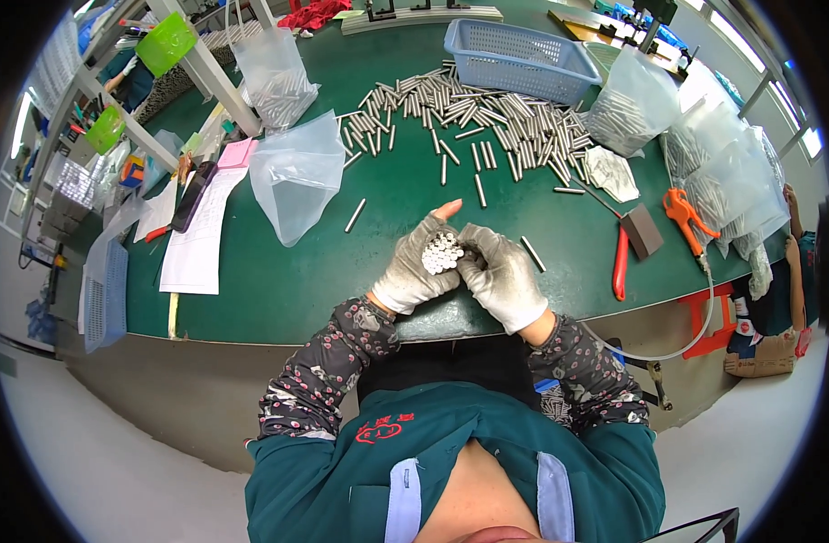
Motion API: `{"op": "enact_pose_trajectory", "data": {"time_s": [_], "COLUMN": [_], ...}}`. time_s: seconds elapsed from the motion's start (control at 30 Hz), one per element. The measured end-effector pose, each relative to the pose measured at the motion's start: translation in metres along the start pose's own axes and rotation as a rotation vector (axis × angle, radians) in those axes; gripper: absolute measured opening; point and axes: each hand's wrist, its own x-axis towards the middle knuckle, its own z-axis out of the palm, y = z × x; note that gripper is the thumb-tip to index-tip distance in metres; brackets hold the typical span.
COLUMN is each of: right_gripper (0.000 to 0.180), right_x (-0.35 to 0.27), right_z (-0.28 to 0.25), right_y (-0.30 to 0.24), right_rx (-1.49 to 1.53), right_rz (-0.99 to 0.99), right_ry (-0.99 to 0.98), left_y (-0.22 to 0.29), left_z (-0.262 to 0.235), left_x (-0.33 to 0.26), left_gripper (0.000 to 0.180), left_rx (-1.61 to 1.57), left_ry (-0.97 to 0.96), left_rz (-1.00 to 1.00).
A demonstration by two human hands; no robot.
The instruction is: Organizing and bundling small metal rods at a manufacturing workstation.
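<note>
Here, rod bundle (442, 253) upright, ends up, both hands.

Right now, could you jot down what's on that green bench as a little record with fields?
Left hand: gloved left hand cups a bundle of metal rods, ends facing up
Right hand: gloved right hand presses against the bundle's side
Bench: green table
Loose stock: pile of metal rods beyond the hands
Container: blue basket behind the pile
Bags: clear plastic bag to the left, more at right
Tools: orange pliers, red-handled tool
</note>
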Motion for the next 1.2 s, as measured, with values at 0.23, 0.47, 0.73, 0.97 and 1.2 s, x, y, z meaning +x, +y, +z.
{"op": "enact_pose_trajectory", "data": {"time_s": [0.23, 0.47, 0.73, 0.97, 1.2], "right_gripper": [0.028, 0.029, 0.03, 0.032, 0.038], "right_x": [-0.003, -0.001, 0.003, 0.007, 0.005], "right_z": [-0.004, -0.003, -0.001, -0.005, -0.01], "right_y": [0.011, 0.013, 0.015, 0.018, 0.013], "right_rx": [0.114, 0.204, 0.206, 0.17, 0.223], "right_rz": [0.248, 0.269, 0.329, 0.248, 0.347], "right_ry": [-0.073, -0.086, -0.095, -0.13, -0.234], "left_y": [-0.008, -0.008, 0.0, 0.004, -0.003], "left_z": [0.0, -0.005, -0.003, 0.002, 0.0], "left_x": [0.005, 0.006, 0.008, 0.008, 0.007], "left_gripper": [0.116, 0.127, 0.122, 0.121, 0.123], "left_rx": [-0.268, -0.302, -0.319, -0.282, -0.153], "left_ry": [-0.066, -0.066, -0.025, 0.003, -0.032], "left_rz": [-0.057, -0.063, -0.144, -0.164, -0.147]}}
